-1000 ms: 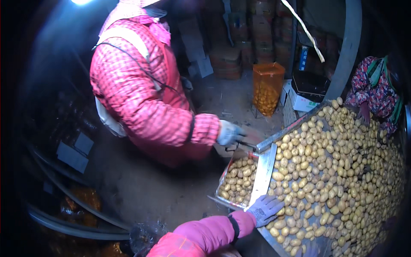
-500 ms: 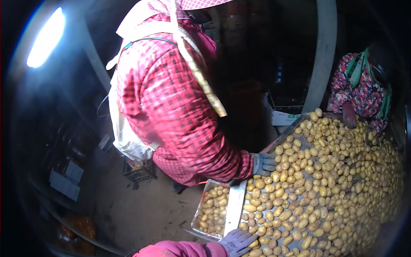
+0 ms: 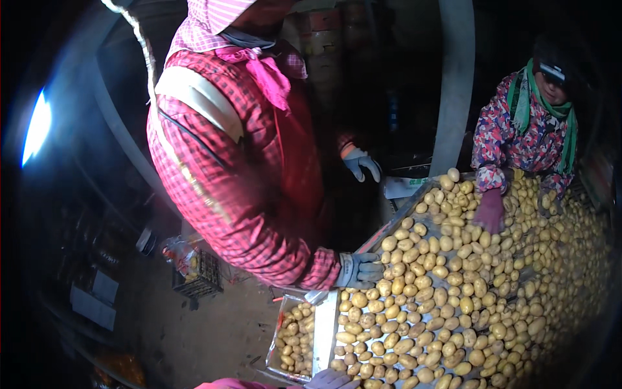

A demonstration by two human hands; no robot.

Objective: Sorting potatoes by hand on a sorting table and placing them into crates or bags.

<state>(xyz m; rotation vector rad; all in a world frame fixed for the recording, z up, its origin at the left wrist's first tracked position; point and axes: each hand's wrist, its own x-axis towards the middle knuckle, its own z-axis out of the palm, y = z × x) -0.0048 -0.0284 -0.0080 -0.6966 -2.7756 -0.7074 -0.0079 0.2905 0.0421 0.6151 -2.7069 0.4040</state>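
Note:
My left hand (image 3: 331, 380), in a pale lavender glove and pink sleeve (image 3: 234, 384), shows only in part at the lower edge. It is nearest to the potatoes (image 3: 424, 306) at the lower left of the sorting table. Its fingers are mostly cut off by the picture's edge, so their grip is hidden. My right hand does not appear. Beside my left hand runs the table's pale end board (image 3: 325, 330). Past this board, a lined box (image 3: 275, 348) holds more potatoes.
A co-worker in a red checked jacket (image 3: 214, 149) rests a grey-gloved hand (image 3: 358, 270) at the table's left edge. Across the table, another in a floral jacket (image 3: 528, 146) reaches a pink-gloved hand (image 3: 490, 211) into the potatoes. A black crate (image 3: 202, 275) stands on the floor.
The view has shifted, and my left hand, formerly lying with fingers outstretched by the potatoes, is now mostly below the edge. The checked-jacket co-worker has turned; their other gloved hand now shows.

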